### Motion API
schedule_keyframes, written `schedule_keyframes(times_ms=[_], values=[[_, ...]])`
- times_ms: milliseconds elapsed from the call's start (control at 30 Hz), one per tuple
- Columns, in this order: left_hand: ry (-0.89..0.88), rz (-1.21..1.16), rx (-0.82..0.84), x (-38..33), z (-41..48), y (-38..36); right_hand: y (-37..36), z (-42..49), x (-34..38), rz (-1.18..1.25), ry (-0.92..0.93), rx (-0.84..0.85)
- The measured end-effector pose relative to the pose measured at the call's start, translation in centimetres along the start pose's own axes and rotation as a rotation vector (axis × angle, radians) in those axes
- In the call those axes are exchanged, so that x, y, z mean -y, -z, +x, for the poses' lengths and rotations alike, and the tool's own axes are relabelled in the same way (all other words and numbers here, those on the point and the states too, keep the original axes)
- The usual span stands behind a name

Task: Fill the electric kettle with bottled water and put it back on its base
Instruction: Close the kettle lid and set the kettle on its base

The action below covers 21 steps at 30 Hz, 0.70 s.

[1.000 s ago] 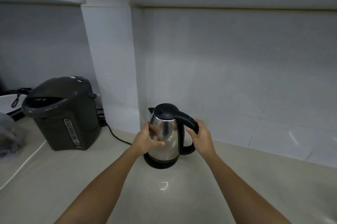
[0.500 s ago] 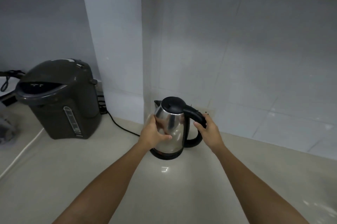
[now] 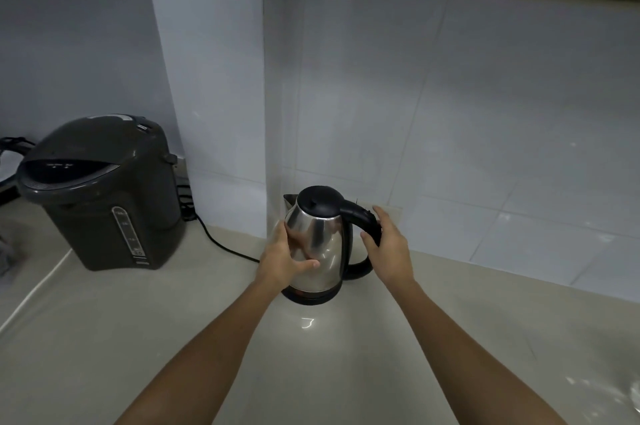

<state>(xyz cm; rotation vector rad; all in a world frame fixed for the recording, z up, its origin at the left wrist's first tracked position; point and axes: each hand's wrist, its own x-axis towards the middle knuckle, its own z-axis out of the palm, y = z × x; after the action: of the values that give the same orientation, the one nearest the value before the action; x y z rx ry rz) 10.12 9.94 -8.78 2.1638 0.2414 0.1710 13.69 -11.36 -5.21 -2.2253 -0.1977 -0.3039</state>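
A stainless steel electric kettle (image 3: 323,251) with a black lid and black handle stands upright on its round black base (image 3: 311,298) on the beige counter, close to the wall corner. My left hand (image 3: 282,260) is wrapped around the kettle's shiny left side. My right hand (image 3: 388,248) grips the black handle on the right. The lid is down. No water bottle shows in view.
A dark grey thermo pot (image 3: 100,192) stands at the left, with a black cord (image 3: 221,244) running along the counter toward the kettle. White tiled wall and a pillar stand behind. Something clear and shiny sits at the lower right edge (image 3: 623,393).
Both hands stay on the kettle, which remains on its base. The view has shifted, so the kettle sits lower and more central.
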Motion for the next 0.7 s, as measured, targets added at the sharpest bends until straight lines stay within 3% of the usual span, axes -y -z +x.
schedule_keyframes(times_ms=[500, 700], values=[[0.011, 0.001, 0.019, -0.1, -0.3, 0.1, 0.0, -2.1, 0.5, -0.019, -0.011, -0.033], [0.024, 0.056, 0.053, -0.6, -0.3, 0.3, 1.1, -2.1, 0.6, -0.045, -0.015, 0.05]])
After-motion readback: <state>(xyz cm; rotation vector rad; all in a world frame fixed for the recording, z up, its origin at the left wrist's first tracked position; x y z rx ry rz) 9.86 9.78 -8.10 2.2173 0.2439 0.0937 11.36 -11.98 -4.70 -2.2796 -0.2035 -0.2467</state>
